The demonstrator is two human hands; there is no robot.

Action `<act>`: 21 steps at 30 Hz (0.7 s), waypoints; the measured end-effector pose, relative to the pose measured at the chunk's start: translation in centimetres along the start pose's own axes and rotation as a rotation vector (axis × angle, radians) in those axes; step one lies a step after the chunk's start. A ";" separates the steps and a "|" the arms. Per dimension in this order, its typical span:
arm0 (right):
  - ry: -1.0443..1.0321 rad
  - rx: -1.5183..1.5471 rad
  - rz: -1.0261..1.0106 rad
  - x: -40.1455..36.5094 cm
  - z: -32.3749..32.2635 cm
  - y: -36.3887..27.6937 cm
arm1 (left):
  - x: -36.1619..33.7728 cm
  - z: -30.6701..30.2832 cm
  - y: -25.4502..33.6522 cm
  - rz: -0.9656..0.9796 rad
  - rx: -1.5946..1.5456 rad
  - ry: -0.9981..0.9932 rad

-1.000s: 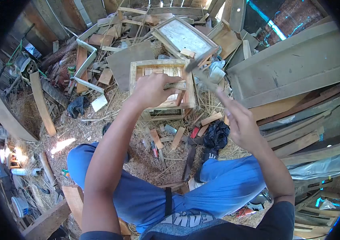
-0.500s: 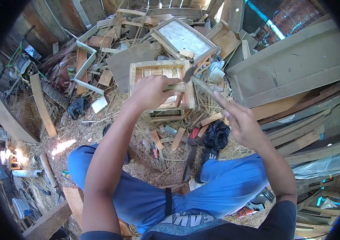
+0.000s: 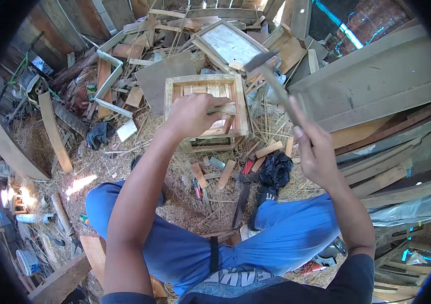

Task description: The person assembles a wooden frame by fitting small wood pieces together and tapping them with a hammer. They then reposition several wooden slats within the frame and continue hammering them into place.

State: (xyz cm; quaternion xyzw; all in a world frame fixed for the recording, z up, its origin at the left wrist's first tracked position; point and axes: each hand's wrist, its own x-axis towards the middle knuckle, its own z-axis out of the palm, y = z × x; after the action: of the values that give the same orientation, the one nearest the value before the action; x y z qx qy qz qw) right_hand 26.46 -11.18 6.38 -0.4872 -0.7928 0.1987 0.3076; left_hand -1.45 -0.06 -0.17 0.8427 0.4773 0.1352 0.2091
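A wooden box-like frame (image 3: 239, 104) with slats inside stands on the straw-strewn ground in front of me. My left hand (image 3: 193, 115) reaches over it, thumb and fingers pinched round a short wooden strip (image 3: 224, 108) near the frame's right rail. To the right, my right hand (image 3: 314, 147) grips a hammer (image 3: 277, 90) by its handle. The hammer's dark head is raised up and right of the frame, apart from the strip, and slightly blurred.
A white-faced framed panel (image 3: 230, 45) leans on scrap wood behind the frame. Large grey boards (image 3: 372, 81) fill the right side. A black plastic bag (image 3: 275, 169), wood offcuts (image 3: 226, 175) and a red-handled tool (image 3: 197, 189) lie near my feet.
The hammer has swung up and to the right, from beside the strip to above the frame's right corner. My left hand stays on the strip.
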 end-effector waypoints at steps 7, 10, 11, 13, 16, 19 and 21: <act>-0.279 -0.097 0.116 0.0 -0.7 0.0 | -0.1 -0.2 0.2 -0.004 0.013 -0.014; -0.121 -0.094 -0.014 0.6 -0.4 0.1 | 0.0 0.0 0.1 -0.001 0.011 -0.010; 0.059 -0.057 -0.170 0.7 0.0 0.3 | 0.0 0.0 0.0 0.011 0.015 -0.004; 0.095 -0.051 -0.147 0.1 0.7 0.8 | 0.0 0.1 0.0 0.006 0.014 -0.004; -0.149 -0.114 0.050 0.1 -0.2 0.1 | 0.0 0.0 0.0 -0.005 0.015 -0.005; -0.385 -0.140 0.238 0.3 -1.2 -0.9 | 0.0 0.0 0.1 -0.005 0.020 -0.004; -0.348 -0.098 0.246 0.3 -1.1 -0.9 | -0.1 0.0 0.1 -0.007 0.021 0.000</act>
State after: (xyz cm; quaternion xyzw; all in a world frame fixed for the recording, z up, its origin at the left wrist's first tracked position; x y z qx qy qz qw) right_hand 26.52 -11.30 7.79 -0.5531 -0.7772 0.2770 0.1153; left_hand -1.37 -0.18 -0.12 0.8432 0.4816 0.1295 0.2006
